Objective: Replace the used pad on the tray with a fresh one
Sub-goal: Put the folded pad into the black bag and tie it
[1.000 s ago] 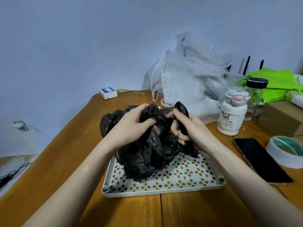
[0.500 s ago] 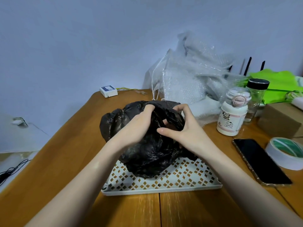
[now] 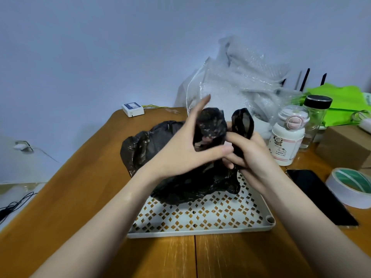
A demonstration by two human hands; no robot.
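Note:
A crumpled black plastic bag (image 3: 160, 145) sits on the far half of a white tray (image 3: 200, 232) with a brown diamond lattice. My left hand (image 3: 180, 151) is raised over the bag; one bag handle (image 3: 210, 125) is draped over its hidden middle fingers, while index and thumb stick out straight. My right hand (image 3: 257, 159) grips the other handle loop (image 3: 242, 121), which stands up above its curled fingers. The two hands touch above the bag. No pad shows; the bag's contents are hidden.
On the wooden table, right of the tray, lie a black phone (image 3: 321, 197) and a tape roll (image 3: 353, 187). Behind stand a white bottle (image 3: 287, 143), a glass jar (image 3: 315, 117), a cardboard box (image 3: 345, 145) and bubble wrap (image 3: 241, 83). A small white box (image 3: 133, 109) sits far left.
Both hands rose from pressing into the bag's top. The two handle loops are now pulled up and apart, and my left index finger points upward.

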